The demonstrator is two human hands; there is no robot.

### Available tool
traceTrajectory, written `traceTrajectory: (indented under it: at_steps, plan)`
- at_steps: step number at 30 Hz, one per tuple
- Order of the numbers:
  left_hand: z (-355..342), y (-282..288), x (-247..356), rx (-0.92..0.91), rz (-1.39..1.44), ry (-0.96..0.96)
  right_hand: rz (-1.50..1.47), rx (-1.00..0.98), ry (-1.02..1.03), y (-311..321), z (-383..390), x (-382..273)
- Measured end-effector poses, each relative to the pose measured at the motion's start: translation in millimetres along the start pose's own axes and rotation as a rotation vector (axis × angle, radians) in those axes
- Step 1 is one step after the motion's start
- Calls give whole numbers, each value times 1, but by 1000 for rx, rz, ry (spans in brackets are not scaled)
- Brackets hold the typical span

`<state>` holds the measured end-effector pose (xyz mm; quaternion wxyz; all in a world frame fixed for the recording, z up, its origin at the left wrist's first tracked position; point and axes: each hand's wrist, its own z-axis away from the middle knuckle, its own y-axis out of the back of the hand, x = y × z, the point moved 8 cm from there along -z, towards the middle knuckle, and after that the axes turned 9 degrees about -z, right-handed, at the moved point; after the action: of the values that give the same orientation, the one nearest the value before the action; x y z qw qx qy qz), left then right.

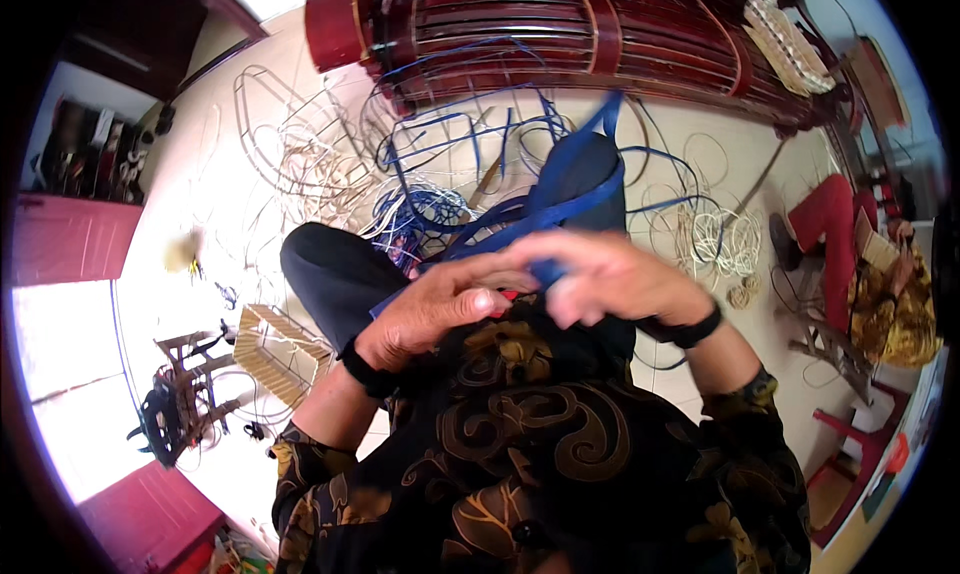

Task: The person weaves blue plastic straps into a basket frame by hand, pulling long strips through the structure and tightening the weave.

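"Where's the blue strap?"

"I have the blue strap [562, 215] draped over the wearer's right knee, with a piece of it showing between the two hands, above the lap."

"And the hands?"

"My view has the right hand [625, 279] blurred, its fingers curled near that blue piece; I can't tell whether they pinch it. The left hand [430, 302] is just beside it, thumb apart from the fingers, and I can't make out its grip either."

"What's around them?"

"Beyond the knees I see a blue tangle [412, 214] on the floor [205, 209], with pale strips [318, 169] to its left and a white coil [728, 242] well over to the right. A dark red wooden sofa [500, 26] stands at the far side. A slatted basket [262, 346] is off to the left, and another person [838, 236] sits at the far right."
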<state>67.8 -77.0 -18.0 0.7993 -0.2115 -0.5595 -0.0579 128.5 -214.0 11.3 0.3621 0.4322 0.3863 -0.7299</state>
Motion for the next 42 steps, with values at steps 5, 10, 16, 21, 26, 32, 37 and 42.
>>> traceTrajectory:
  at_steps: [5, 10, 16, 21, 26, 32, 37, 42]
  plan:
    - [-3, 26, 3, 68, 415, -242, 106, -324, 62, -54, -19, 8]
    - [10, 37, 29, 116, 400, -327, 56, -293, 61, -53, -23, 10]
    - [55, 112, 76, 278, 296, -586, 411, -52, 89, 6, 2, 22]
    - [190, 234, 132, 754, 160, -862, 764, 593, 31, 160, 112, 30]
    - [345, 355, 154, 1048, 130, -960, 812, 1170, 164, 320, 303, 13]
    - [386, 351, 118, 1613, -568, -574, 702, 1879, 346, 376, 589, -10]
    - [330, 347, 125, 1554, -87, -654, 809, 2170, 330, 351, 711, -21]
    - [169, 188, 166, 1047, -395, -512, 1171, 1770, 668, 322, 543, -71]
